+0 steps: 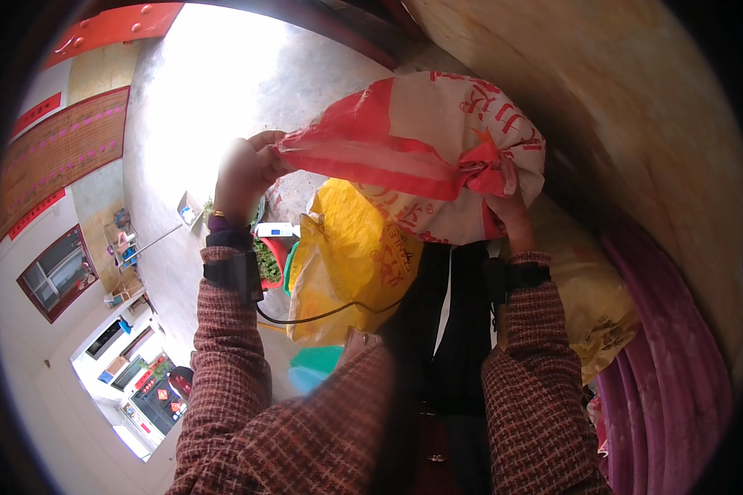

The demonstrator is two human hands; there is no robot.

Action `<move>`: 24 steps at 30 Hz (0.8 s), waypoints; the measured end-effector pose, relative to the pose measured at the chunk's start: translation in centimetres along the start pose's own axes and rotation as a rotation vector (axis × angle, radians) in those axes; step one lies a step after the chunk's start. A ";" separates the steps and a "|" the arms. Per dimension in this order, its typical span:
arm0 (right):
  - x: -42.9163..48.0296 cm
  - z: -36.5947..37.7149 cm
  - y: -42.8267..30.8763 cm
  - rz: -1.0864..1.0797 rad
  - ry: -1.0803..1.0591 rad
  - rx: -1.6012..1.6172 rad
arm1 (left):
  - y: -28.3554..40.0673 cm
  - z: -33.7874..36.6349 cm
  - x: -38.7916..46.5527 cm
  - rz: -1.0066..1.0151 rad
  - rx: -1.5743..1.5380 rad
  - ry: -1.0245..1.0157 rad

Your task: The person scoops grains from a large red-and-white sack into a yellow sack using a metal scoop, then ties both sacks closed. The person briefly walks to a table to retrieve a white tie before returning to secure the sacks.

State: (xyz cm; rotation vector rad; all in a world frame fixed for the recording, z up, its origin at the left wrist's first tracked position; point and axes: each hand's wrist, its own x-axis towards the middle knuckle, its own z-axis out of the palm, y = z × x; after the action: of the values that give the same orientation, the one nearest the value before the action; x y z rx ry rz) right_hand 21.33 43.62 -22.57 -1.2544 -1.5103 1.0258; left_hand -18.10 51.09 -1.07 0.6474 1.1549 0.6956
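A white woven plastic sack (433, 117) with red bands and red printed writing is spread out in front of me. Between thumb and fingers, my left hand (247, 173) pinches the red end of the sack and pulls it out to the left. Part of that hand is blurred. On the right, my right hand (512, 213) grips the sack beside a bunched red knot of plastic (486, 170); its fingers are mostly hidden behind the material. Below the sack stands a yellow woven sack (359, 260) with red print.
Left of the yellow sack are a red basin (276, 263) with green leaves and a white device (275, 229). A dark cable (322, 321) crosses the yellow sack. To the right are another yellowish sack (588, 297), purple folded fabric (669, 346) and a wall (644, 111).
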 end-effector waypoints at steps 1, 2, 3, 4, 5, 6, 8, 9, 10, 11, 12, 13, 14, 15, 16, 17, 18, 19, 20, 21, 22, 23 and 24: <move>0.0 0.0 0.1 0.020 -0.002 -0.008 | 0.1 0.2 0.0 -0.023 0.027 -0.014; 0.0 0.1 0.1 0.011 0.003 -0.003 | 0.2 0.5 0.2 -0.046 0.012 0.041; 0.0 0.1 0.2 0.013 0.008 -0.008 | 0.4 0.9 0.3 -0.045 0.043 0.075; 0.0 0.2 0.2 0.013 0.015 -0.014 | 0.7 1.4 0.4 -0.056 0.090 0.114; 0.1 0.2 0.2 -0.006 0.005 -0.032 | 1.1 2.0 0.4 -0.066 0.136 0.155; 0.1 0.1 0.3 -0.026 -0.006 -0.050 | 1.5 2.8 0.4 -0.046 0.258 0.216; 0.1 0.1 0.3 -0.063 -0.004 -0.076 | 2.1 4.3 0.2 0.027 0.490 0.303; 0.0 0.1 0.4 -0.079 0.008 -0.083 | 2.2 5.1 0.1 0.110 0.774 0.402; 0.0 0.1 0.5 -0.096 0.020 -0.090 | 2.3 5.8 -0.1 0.222 1.047 0.459; -0.1 0.1 0.6 -0.081 0.016 -0.076 | 2.3 6.4 -0.3 0.336 1.320 0.510; -0.2 0.1 0.7 -0.065 0.012 -0.061 | 2.1 7.1 -0.4 0.601 1.443 0.513; -0.2 0.2 0.9 -0.054 0.016 -0.038 | 2.2 7.5 -0.6 0.628 1.505 0.550; -0.3 0.3 1.0 -0.042 0.027 -0.053 | 2.3 8.0 -0.8 0.669 1.570 0.582; -0.3 0.5 1.1 -0.032 0.046 -0.058 | 2.5 8.5 -0.9 0.708 1.634 0.614; -0.4 0.5 1.1 -0.028 0.060 -0.070 | 2.6 9.1 -1.2 0.730 1.623 0.686; -0.4 0.6 1.1 0.027 0.031 -0.049 | 3.1 9.7 -1.4 0.781 1.486 0.720; -0.4 0.6 1.0 0.078 -0.002 -0.033 | 3.9 10.2 -1.6 0.827 1.350 0.750; -0.4 0.5 0.9 0.120 -0.027 -0.021 | 4.6 10.9 -1.7 0.872 1.214 0.781; -0.3 0.5 0.6 0.086 -0.016 -0.006 | 5.0 11.7 -1.6 0.893 1.176 0.649; -0.3 0.4 0.4 0.046 0.001 -0.001 | 4.2 13.0 -2.6 0.584 1.388 0.599; -0.2 0.3 0.1 0.012 0.014 -0.031 | 2.6 14.4 -1.2 0.774 1.167 0.292; -0.1 0.2 -0.1 0.028 0.011 0.006 | 1.7 15.1 -0.1 0.858 1.394 0.022; 0.0 0.0 -0.3 0.051 0.002 0.009 | -0.3 16.3 0.2 0.621 1.651 -0.002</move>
State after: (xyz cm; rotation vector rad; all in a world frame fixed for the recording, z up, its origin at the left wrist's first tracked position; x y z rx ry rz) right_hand 21.22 43.57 -22.31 -1.2937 -1.4770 1.0627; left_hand -2.38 49.45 3.03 2.4461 1.3701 0.0590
